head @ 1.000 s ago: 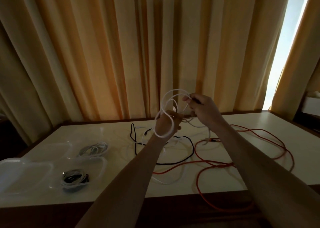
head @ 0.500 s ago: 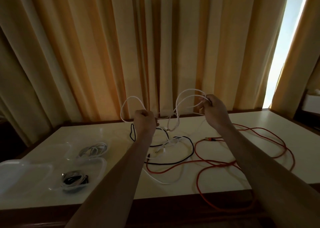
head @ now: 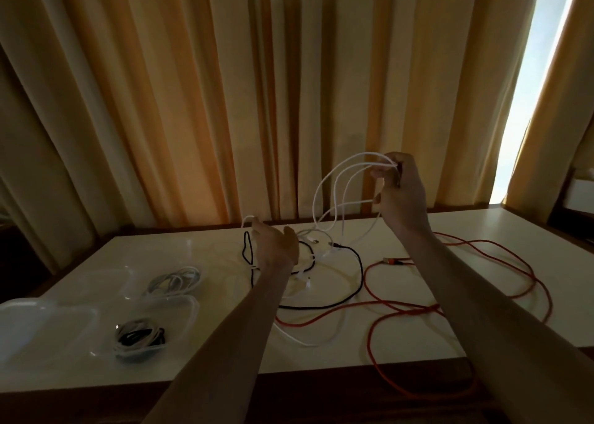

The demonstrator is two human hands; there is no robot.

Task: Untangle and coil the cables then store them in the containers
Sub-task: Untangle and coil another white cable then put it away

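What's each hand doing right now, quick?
Left hand: open, low over the table, holding nothing that shows.
Right hand: fingers pinch the white cable loops, raised.

right hand (head: 401, 195) pinching white cable (head: 334, 179) loops, left hand (head: 276, 246) reaching

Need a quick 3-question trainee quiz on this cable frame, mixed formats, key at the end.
1. True or false: the right hand holds loops of the white cable above the table.
2. Which cable hangs over the table's near edge? A) black cable B) red cable C) the white one
3. How many clear containers already hold coiled cables?

Key: 1 true; 2 B; 3 two.
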